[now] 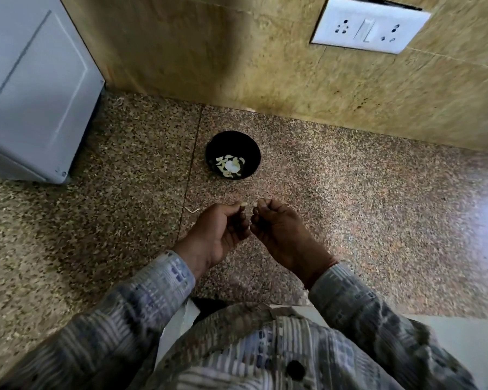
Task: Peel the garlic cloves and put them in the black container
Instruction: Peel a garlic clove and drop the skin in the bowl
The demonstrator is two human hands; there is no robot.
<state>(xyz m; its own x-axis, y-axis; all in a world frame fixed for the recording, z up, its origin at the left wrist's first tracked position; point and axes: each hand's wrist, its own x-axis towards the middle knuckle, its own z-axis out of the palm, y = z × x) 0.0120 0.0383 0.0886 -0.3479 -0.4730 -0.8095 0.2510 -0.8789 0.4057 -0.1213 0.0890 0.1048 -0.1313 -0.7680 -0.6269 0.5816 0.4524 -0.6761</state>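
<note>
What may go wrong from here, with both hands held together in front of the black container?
1. The left hand and right hand work over the counter, short of the black container; a clove that slips would probably land on the counter, not inside.
2. A scrap of peel already lies on the counter; more may scatter, or fall among the peeled cloves.
What the fingers hold is too small to tell.

1 head-worn wide-angle view looks steeply down and forward over the person's shirt [265, 350] onto the speckled counter [350, 209], close to it, facing the tan wall [209, 52].
</note>
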